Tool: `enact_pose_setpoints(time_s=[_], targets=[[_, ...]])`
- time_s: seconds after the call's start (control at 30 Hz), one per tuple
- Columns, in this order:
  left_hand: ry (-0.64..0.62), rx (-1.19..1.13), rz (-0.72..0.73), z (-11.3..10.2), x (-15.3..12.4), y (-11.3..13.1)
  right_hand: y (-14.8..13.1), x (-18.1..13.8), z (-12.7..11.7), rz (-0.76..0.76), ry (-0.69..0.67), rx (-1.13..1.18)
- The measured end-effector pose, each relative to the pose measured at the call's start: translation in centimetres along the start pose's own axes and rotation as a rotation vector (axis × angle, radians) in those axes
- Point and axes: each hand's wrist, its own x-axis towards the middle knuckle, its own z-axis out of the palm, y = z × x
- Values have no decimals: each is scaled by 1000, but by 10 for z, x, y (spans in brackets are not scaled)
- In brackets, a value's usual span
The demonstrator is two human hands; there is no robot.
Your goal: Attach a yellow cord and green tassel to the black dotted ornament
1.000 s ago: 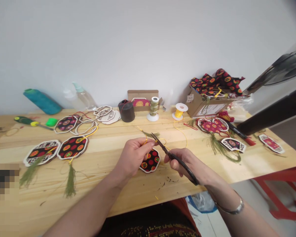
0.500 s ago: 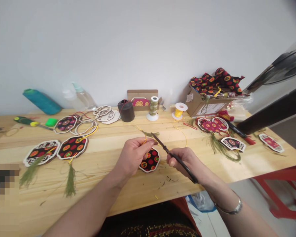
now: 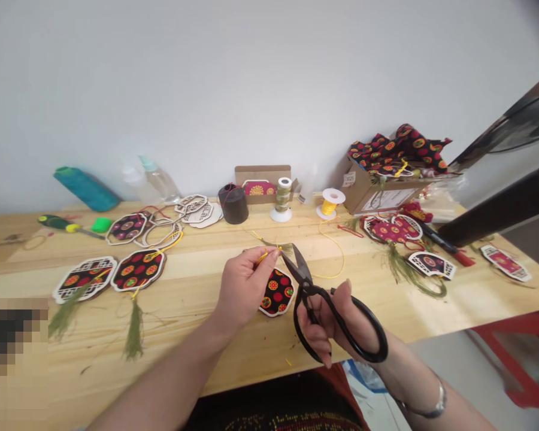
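Observation:
My left hand (image 3: 245, 281) is closed in a pinch on yellow cord (image 3: 263, 257) near the middle of the table. A green tassel (image 3: 285, 248) sticks out just beyond its fingertips. Partly hidden behind this hand lies a fabric-covered ornament (image 3: 278, 293), black with red and orange flowers and a pale scalloped rim. My right hand (image 3: 336, 323) grips black scissors (image 3: 306, 287) through their loop handles. The blades are spread a little, their tips close to the left fingertips and the cord.
Finished-looking tasselled ornaments (image 3: 138, 269) lie at left, near a screwdriver (image 3: 56, 222) and a teal thread cone (image 3: 86, 188). Along the wall stand a black spool (image 3: 233, 205), a green thread spool (image 3: 282, 200), a yellow cord spool (image 3: 329, 206) and a cardboard box (image 3: 363, 194). A dark post (image 3: 498, 209) slants at right.
The right hand has turned the scissors so their loops and parted blades now show broadly. The left hand keeps its pinch on the cord. The whole view has shifted slightly.

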Motion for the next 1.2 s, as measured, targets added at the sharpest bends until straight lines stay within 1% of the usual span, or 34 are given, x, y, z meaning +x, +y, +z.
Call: enact_pose_setpoints(time_s=[0.13, 0.37, 0.67, 0.8, 0.93, 1.03, 1.2], targets=[[33, 43, 75, 2, -1, 0, 0, 0, -2, -2, 3, 12], [46, 82, 190, 3, -3, -3, 0, -3, -2, 25, 31, 22], [60, 195, 381, 3, -2, -6, -3, 1, -2, 6, -12, 53], [55, 215, 430, 3, -4, -8, -1, 4, 2, -31, 36, -7], [60, 219, 450, 2, -4, -6, -3, 3, 7, -82, 99, -211], [61, 233, 461, 1, -3, -4, -3, -2, 6, -106, 114, -341], [65, 234, 461, 0, -5, -4, 8, -5, 3, -80, 196, -329]])
